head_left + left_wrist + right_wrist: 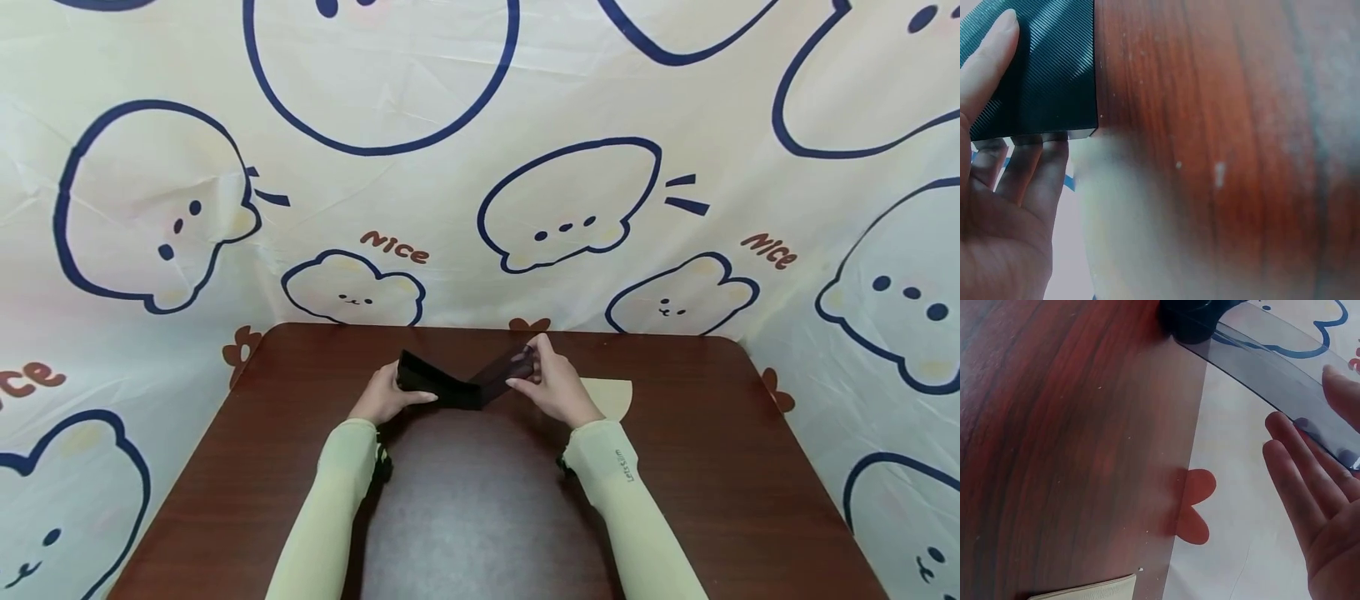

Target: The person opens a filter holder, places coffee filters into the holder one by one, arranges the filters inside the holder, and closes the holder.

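Held above the table's far half is a black box [435, 385] with a smoky see-through lid [498, 377] that stands open to the right, forming a wide V with it. My left hand [381, 393] grips the box's left end. In the left wrist view the thumb of that left hand [1004, 219] lies across a finely ribbed black face [1054, 69], and the other fingers are behind the box. On the right, my right hand [557, 383] pinches the lid's outer end. The right wrist view shows the clear lid [1272, 369] between the thumb and fingers of the right hand [1329, 519].
A flat cream-coloured thing [613, 395] lies on the table just beyond my right wrist, partly covered by it. The dark brown wooden table [487, 517] meets a cartoon-printed sheet [450, 208] at its back and sides.
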A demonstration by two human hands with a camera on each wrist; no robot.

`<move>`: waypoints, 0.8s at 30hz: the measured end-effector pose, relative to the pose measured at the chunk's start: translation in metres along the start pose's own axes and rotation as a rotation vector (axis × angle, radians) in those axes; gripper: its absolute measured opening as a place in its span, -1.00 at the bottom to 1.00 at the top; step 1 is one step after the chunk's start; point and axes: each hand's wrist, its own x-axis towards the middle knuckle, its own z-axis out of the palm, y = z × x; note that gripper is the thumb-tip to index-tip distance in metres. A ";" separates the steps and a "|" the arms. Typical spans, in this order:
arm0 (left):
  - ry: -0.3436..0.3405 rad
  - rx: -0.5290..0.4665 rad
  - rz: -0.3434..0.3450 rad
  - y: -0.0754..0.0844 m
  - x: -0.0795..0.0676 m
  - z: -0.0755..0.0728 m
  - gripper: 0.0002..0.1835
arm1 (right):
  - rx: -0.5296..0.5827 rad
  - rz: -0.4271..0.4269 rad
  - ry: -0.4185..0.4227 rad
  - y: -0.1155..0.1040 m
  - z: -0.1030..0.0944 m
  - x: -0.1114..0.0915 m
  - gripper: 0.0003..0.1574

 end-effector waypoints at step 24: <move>-0.010 -0.011 -0.008 -0.004 0.004 -0.001 -0.18 | 0.025 -0.003 -0.042 0.014 -0.002 -0.001 -0.45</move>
